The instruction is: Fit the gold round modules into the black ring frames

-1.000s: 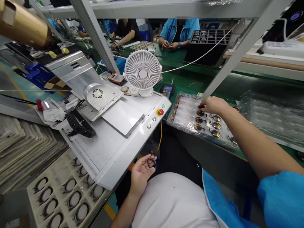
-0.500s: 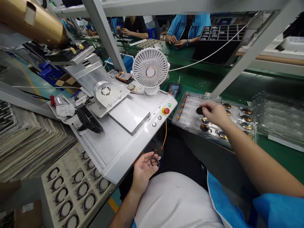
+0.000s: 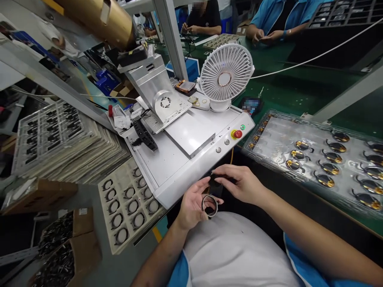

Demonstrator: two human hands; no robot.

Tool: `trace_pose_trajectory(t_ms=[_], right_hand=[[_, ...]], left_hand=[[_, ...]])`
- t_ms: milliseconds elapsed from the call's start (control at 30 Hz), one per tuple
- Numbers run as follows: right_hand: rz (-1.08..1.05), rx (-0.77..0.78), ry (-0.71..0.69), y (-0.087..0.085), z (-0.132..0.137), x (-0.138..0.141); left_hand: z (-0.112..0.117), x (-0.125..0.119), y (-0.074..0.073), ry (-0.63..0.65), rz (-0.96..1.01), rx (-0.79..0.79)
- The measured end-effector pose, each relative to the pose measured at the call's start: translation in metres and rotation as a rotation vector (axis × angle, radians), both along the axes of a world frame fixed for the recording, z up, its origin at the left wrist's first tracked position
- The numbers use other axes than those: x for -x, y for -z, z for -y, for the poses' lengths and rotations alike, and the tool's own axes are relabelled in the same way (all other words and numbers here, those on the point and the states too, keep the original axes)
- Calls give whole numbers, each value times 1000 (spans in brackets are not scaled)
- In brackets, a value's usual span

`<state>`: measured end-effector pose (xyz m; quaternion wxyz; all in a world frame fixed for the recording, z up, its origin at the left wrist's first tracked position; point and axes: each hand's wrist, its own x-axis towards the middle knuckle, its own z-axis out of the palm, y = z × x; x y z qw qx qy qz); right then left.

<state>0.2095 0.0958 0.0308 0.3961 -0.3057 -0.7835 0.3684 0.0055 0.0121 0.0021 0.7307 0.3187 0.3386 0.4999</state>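
My left hand (image 3: 191,203) is closed on a thin ring-shaped watch case (image 3: 216,205), its open middle turned up toward me. Just above it, my right hand (image 3: 247,185) pinches a dark round disc (image 3: 214,182), which is seen nearly edge-on and partly hidden by the fingers. The two hands are close together in front of my body, with a gap between disc and case. To the right, a clear plastic tray (image 3: 277,133) holds several similar dark discs (image 3: 332,157) with amber reflections and short tails.
A white machine base (image 3: 179,175) with a red stop button (image 3: 237,134) stands in front. On it are a metal plate (image 3: 191,133) and a white fan (image 3: 226,77). At left, a beige tray (image 3: 121,175) carries several ring cases beside stacked trays (image 3: 95,147). Co-workers sit across the green bench.
My right hand has come from the clear tray to beside my left hand, bringing the dark disc. My left hand has turned the watch case more face-up. The view has swung left.
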Motion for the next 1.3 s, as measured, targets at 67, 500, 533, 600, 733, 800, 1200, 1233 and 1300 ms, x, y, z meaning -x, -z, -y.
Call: trace_pose_trajectory(t_ms=[67,500,533,600,733,800,1200,1233,1300], right_hand=[[31,28,18,1,4,5],[-32,-94,1,6,9,16],[-18,-79,-13,2,4,16],[-15,18,31,-8,-15,16],[-124,456,295,-32,-75,26],[-138,628,392,-40,-101,31],[-305,856,28,-3,1,34],[-358,893,-6,-1,10,37],[-435,928,16,0,19,40]], left_hand=[[7,2,3,-14,-36,-25],[7,3,-1,-101,-10,46],[6,4,-1,-118,-2,52],[4,7,-1,-161,25,45],[4,12,-3,-169,12,-29],[7,14,-5,-139,-35,-91],[21,5,0,-129,-909,-626],[18,1,0,-74,-988,-670],[11,-6,1,29,-1100,-733]])
